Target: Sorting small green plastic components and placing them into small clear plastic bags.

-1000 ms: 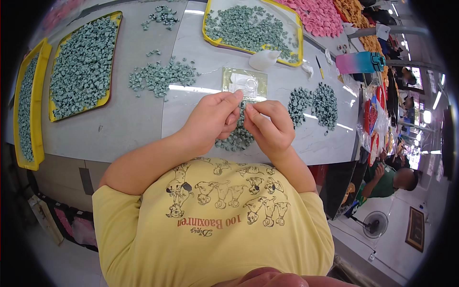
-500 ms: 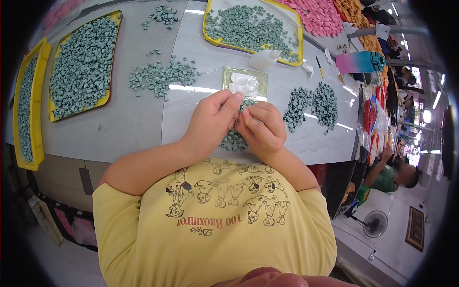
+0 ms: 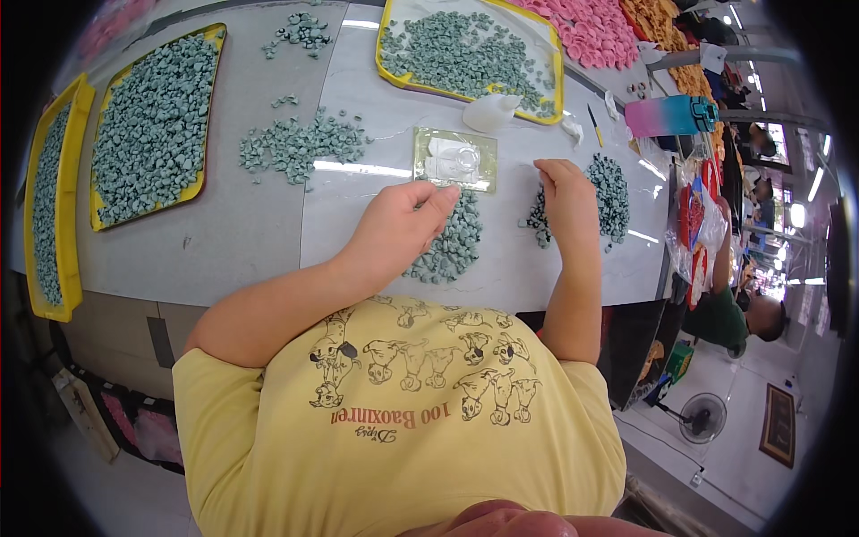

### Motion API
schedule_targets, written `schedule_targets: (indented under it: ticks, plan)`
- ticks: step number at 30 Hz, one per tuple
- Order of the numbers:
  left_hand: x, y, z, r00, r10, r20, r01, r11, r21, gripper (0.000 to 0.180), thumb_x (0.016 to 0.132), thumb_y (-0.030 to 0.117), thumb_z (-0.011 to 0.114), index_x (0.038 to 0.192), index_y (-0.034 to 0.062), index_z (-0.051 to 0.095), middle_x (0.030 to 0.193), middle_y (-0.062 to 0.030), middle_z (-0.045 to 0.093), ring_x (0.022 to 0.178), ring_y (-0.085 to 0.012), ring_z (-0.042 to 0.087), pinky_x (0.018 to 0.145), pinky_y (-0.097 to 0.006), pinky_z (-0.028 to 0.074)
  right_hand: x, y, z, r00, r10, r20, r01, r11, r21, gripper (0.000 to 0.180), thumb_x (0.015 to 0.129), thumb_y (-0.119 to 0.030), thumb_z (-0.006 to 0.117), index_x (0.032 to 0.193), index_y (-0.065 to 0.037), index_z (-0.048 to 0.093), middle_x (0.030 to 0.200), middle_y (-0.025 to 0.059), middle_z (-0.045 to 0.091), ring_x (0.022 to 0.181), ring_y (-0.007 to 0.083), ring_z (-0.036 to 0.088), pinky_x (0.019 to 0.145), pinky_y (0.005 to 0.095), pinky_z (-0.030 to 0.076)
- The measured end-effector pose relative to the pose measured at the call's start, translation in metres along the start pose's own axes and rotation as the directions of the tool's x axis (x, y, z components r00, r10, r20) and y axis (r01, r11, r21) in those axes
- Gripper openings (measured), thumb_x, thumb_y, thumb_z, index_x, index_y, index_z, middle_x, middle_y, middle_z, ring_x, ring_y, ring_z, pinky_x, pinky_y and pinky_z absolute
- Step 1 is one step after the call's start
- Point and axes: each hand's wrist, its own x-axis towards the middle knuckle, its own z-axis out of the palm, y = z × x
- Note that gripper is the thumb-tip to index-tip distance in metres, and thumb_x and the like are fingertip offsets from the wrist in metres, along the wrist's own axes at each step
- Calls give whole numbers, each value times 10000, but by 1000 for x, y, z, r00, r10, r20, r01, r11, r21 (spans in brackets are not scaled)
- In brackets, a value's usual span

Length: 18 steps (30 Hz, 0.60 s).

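My left hand (image 3: pixel 399 228) is closed in a pinch, thumb against forefinger, over the near edge of a heap of small grey-green pieces (image 3: pixel 455 242). Whatever lies between those fingertips is too small to make out. To the right, my right hand (image 3: pixel 569 199) hangs over a second heap of similar pieces (image 3: pixel 537 217) and hides part of it. Its fingers are bent and drawn together; I cannot see what they hold. Beyond my left hand lies a square, clear yellowish dish (image 3: pixel 486 167) with white material and a round clear item in it.
Dark-marked green pieces (image 3: pixel 608 199) lie right of my right hand, more pieces (image 3: pixel 304 148) to the left. Yellow trays (image 3: pixel 560 85) (image 3: pixel 217 36) (image 3: pixel 73 197) hold others. A white squeeze bottle (image 3: pixel 490 113), a thin pointed tool (image 3: pixel 595 123) and a pink-and-teal bottle (image 3: pixel 671 116) stand or lie farther back.
My hands were together over the near heap. My right hand has moved away to the right, over the other heap; my left has stayed nearly in place.
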Motion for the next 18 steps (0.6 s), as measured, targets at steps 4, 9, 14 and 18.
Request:
schedule_targets:
  ticks: [4, 9, 14, 18]
  plan:
    - [-1, 2, 1, 999, 48, -23, -46, 997, 66, 386, 919, 338, 500, 634, 87, 437, 509, 48, 371, 437, -37, 304, 397, -206, 245, 0, 11, 2, 992, 108, 66, -98, 986, -138, 130, 785, -31, 563, 895, 5, 623, 908, 147, 616, 847, 317, 580, 747, 361, 462]
    - [-1, 0, -3, 994, 106, -27, -102, 988, 115, 411, 910, 347, 508, 661, 20, 509, 567, 40, 432, 551, -54, 359, 501, -244, 328, 5, 14, 7, 985, 148, 87, -135, 981, -140, 134, 773, -25, 568, 893, 11, 612, 882, 162, 602, 816, 318, 574, 727, 364, 463]
    - [-2, -1, -4, 985, 166, -43, -161, 981, 110, 425, 909, 332, 517, 624, 19, 479, 564, 39, 424, 551, -51, 344, 494, -246, 317, 8, 12, 7, 975, 200, 97, -189, 975, -114, 143, 763, -23, 575, 898, 14, 607, 873, 165, 594, 797, 303, 575, 714, 355, 465]
    - [-3, 1, -4, 983, 176, -57, -169, 979, 117, 429, 905, 318, 528, 605, 19, 465, 551, 47, 406, 543, -46, 327, 481, -248, 301, 7, 17, 8, 965, 236, 117, -221, 967, -124, 144, 769, -42, 591, 899, 19, 607, 874, 164, 595, 783, 287, 584, 709, 346, 468]
